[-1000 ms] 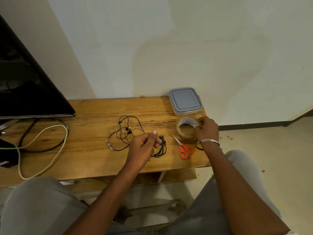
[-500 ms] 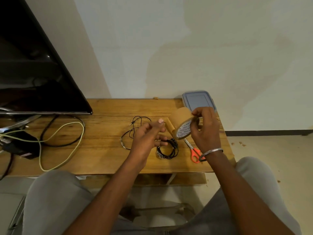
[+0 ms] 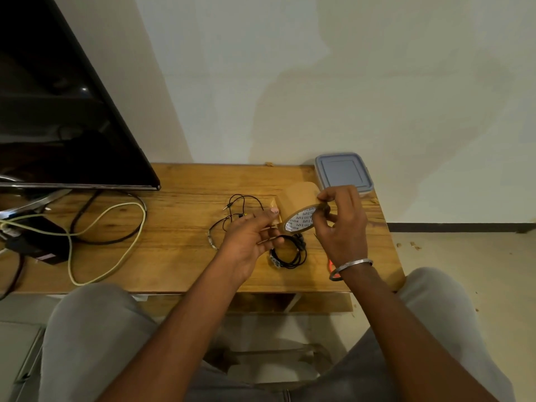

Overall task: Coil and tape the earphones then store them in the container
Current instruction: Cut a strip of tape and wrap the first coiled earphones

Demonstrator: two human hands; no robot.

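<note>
A brown tape roll (image 3: 300,201) is lifted above the wooden table (image 3: 179,250), gripped by my right hand (image 3: 340,224) at its right rim. My left hand (image 3: 249,239) pinches the loose tape end (image 3: 275,211) at the roll's left side. A coiled black earphone (image 3: 287,253) lies on the table just below the roll, between my hands. A second, uncoiled black earphone (image 3: 237,210) lies behind my left hand. The container (image 3: 343,172) with a grey-blue lid on it sits at the table's back right corner.
Red-handled scissors (image 3: 330,264) lie mostly hidden under my right wrist. A dark screen (image 3: 58,111) leans at the left, with black and pale-green cables (image 3: 107,227) and a black box (image 3: 34,242) on the left of the table. My knees are below the front edge.
My right hand has lifted the tape roll off the table and tilted it. My left hand let the coiled earphone down and now pinches the tape end.
</note>
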